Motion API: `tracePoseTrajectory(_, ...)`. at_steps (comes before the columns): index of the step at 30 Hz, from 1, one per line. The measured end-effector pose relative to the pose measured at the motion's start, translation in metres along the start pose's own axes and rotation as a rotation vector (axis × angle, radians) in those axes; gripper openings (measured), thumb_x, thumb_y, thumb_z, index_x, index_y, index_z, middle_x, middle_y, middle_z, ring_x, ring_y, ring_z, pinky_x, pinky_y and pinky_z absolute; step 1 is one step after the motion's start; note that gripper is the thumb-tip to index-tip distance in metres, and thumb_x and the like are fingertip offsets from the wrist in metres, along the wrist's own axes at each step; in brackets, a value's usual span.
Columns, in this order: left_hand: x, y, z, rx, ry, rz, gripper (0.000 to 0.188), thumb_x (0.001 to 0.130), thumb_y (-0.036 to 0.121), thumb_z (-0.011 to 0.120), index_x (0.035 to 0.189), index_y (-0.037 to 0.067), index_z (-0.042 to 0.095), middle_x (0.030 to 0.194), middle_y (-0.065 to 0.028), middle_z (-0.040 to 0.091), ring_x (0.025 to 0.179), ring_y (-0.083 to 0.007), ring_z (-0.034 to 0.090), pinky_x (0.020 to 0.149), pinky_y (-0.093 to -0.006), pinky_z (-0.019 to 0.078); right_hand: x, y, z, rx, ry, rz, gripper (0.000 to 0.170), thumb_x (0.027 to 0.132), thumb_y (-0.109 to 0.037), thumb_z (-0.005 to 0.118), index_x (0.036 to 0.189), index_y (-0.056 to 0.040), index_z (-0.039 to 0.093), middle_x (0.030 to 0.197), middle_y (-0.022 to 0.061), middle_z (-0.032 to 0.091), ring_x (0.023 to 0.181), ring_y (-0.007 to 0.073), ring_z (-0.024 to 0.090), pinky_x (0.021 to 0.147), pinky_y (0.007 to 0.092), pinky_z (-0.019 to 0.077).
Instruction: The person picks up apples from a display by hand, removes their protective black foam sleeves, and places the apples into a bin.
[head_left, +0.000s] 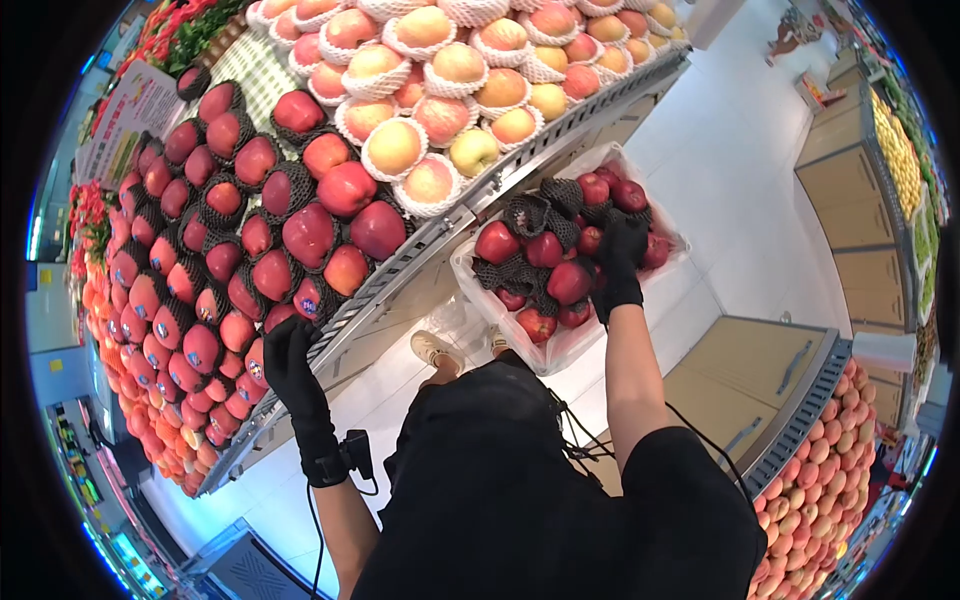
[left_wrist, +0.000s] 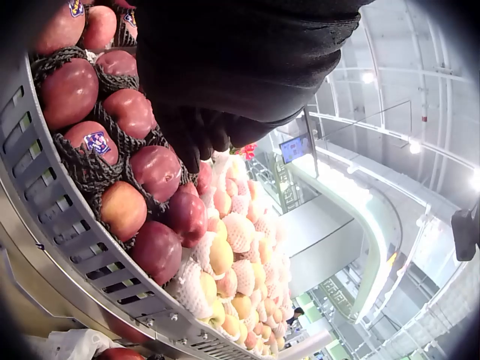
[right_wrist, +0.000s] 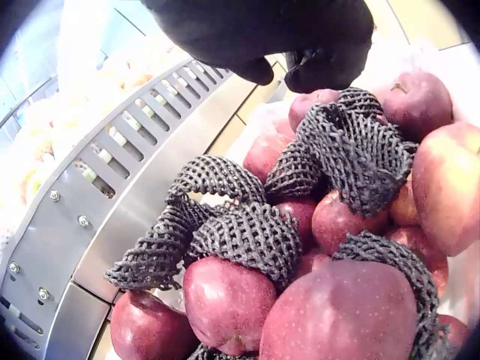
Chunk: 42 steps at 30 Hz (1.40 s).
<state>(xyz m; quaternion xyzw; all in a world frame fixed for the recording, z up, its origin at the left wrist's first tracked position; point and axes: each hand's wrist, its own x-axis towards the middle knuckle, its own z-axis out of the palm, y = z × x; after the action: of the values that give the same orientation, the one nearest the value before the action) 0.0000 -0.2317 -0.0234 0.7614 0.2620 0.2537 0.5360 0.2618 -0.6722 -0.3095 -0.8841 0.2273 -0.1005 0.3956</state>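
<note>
My right hand [head_left: 625, 245], in a black glove, reaches over a lined box [head_left: 683, 243] of red apples. In the right wrist view, the right hand [right_wrist: 277, 41] is above the far apples, thumb and fingers bent downward with a small gap between their tips. Below it lie a large red apple [right_wrist: 341, 315] and loose black foam nets [right_wrist: 352, 157]. My left hand [head_left: 290, 365], also gloved in black, is at the edge of the sloped display beside netted red apples [head_left: 275, 275]. Seen from its wrist, the left hand [left_wrist: 240, 60] hangs over the apples with fingers relaxed; nothing shows in its grasp.
A slotted metal rail [head_left: 400, 260] runs along the display between my hands. Paler apples in white foam nets [head_left: 440, 115] fill its far part. To my right stands a cabinet [head_left: 735, 375] beside more piled fruit [head_left: 820, 480]. My shoes [head_left: 437, 352] are near the box.
</note>
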Motion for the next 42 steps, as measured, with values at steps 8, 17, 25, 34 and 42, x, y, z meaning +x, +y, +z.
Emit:
tracePoseTrajectory(8,0.000,-0.008,-0.009,-0.033,0.073,-0.042,0.016,0.088,0.006,0.060,0.103,-0.002,0.060,0.097,-0.0075,0.062,0.089,-0.0155,0.061,0.083,-0.0284,0.0479,-0.019,-0.064,-0.029,0.210,-0.028,0.059,0.030,0.087,-0.024,0.052,0.093,0.0031,0.065,0.090,0.0200,0.069,0.082,0.0307,0.065,0.075,0.0411,0.0481)
tracePoseTrajectory(17,-0.004,-0.011,-0.031,-0.178,0.142,-0.086,0.017,0.088,0.006,0.061,0.103,-0.001,0.060,0.096,-0.0083,0.062,0.087,-0.0156,0.061,0.075,-0.0293,0.0517,-0.045,-0.089,-0.005,-0.072,-0.029,-0.230,0.030,0.086,-0.020,0.051,0.074,0.0047,0.062,0.073,0.0217,0.064,0.063,0.0302,0.058,0.060,0.0433,0.0408)
tracePoseTrajectory(25,0.011,-0.033,-0.058,-0.273,0.182,-0.066,0.018,0.088,0.007,0.062,0.104,0.000,0.059,0.094,-0.0082,0.064,0.082,-0.0164,0.063,0.071,-0.0297,0.0518,-0.063,-0.115,0.008,-0.121,-0.166,-0.293,0.034,0.087,-0.031,0.051,0.082,-0.0002,0.066,0.084,0.0203,0.066,0.067,0.0341,0.061,0.062,0.0462,0.0427)
tracePoseTrajectory(34,0.044,-0.051,-0.096,-0.406,0.220,-0.119,0.019,0.095,0.019,0.056,0.102,0.002,0.061,0.077,-0.0049,0.063,0.057,-0.0079,0.053,0.048,-0.0218,0.0413,-0.101,-0.158,0.028,0.301,-0.181,-0.272,0.044,0.090,-0.037,0.053,0.106,0.0023,0.064,0.102,0.0187,0.065,0.101,0.0295,0.058,0.092,0.0359,0.0431)
tracePoseTrajectory(42,0.068,-0.061,-0.132,-0.438,0.290,-0.116,0.020,0.096,0.021,0.054,0.097,0.003,0.063,0.070,-0.0010,0.061,0.051,-0.0041,0.047,0.044,-0.0194,0.0337,-0.110,-0.173,0.075,0.224,-0.373,-0.178,0.043,0.095,-0.031,0.051,0.074,0.0039,0.065,0.062,0.0072,0.060,0.059,0.0178,0.052,0.060,0.0346,0.0423)
